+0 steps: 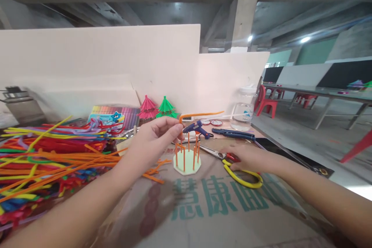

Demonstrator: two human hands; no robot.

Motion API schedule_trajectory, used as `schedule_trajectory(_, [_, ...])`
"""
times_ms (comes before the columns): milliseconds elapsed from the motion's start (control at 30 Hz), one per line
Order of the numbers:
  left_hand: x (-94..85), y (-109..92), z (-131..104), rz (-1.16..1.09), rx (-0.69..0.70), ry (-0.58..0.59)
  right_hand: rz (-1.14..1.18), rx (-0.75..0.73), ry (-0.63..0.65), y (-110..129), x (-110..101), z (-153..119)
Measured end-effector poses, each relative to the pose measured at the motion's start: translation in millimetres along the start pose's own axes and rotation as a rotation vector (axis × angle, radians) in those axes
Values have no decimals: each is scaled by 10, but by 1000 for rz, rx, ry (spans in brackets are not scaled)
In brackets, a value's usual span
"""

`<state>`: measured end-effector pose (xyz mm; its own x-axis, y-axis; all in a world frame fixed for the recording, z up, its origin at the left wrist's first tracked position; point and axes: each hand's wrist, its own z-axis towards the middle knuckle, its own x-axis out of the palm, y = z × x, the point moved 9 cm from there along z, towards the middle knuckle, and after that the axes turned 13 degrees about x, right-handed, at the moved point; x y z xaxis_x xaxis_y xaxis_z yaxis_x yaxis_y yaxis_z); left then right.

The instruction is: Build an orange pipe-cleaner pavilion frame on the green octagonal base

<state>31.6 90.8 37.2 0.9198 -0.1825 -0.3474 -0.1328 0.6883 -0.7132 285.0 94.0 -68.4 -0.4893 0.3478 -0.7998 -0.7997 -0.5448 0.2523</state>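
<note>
Between thumb and fingers, my left hand (157, 137) pinches an orange pipe cleaner (200, 114) whose long end is bent toward the right. Below it, a pale green octagonal base (187, 162) carries several upright orange stems (193, 159). My right hand (247, 157) rests over yellow-handled scissors (245, 179), which lie on the table with the blades pointing left. Its fingers are curled by the red part of the handles, partly hidden. Behind the base lies a blue glue gun (197, 128).
Piles of coloured pipe cleaners (58, 162) cover the left side. Toward the back stand a marker set (116, 116), a pink paper tree (148, 107), a green one (166, 107) and a water bottle (243, 110). Blue pliers (234, 133) lie behind the scissors.
</note>
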Motion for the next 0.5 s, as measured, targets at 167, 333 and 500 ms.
schedule_trajectory(167, [-25, 34, 27, 82, 27, 9, -133, 68, 52, 34, 209, -55])
schedule_trajectory(333, [-88, 38, 46, 65, 38, -24, -20, 164, 96, 58, 92, 32])
schedule_trajectory(500, [-193, 13, 72, 37, 38, -79, -14, 285, 91, -81, -428, 145])
